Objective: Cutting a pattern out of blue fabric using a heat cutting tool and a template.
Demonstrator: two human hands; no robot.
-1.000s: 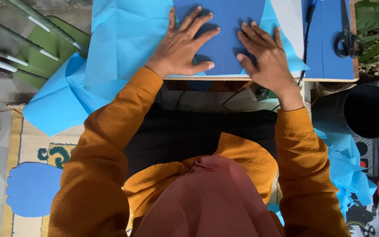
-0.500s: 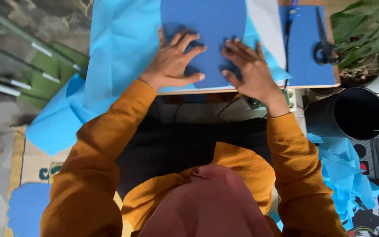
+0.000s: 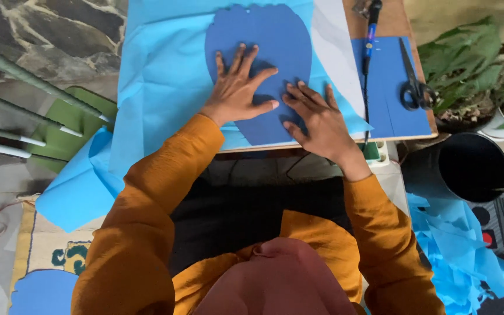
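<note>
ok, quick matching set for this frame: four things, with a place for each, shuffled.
1. dark blue cutout
2. scissors
3. black bucket
4. light blue scraps

a. on the floor, right of the person
b. under both hands
c. beside the table's right end
d. on the blue sheet at the table's right

Pairs: 1-b, 2-d, 3-c, 4-a

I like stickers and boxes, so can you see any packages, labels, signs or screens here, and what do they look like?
None can be made out.
On the pen-like tool, right of the dark blue paper shape: a small blue and red patch, perhaps a label, too small to tell.
</note>
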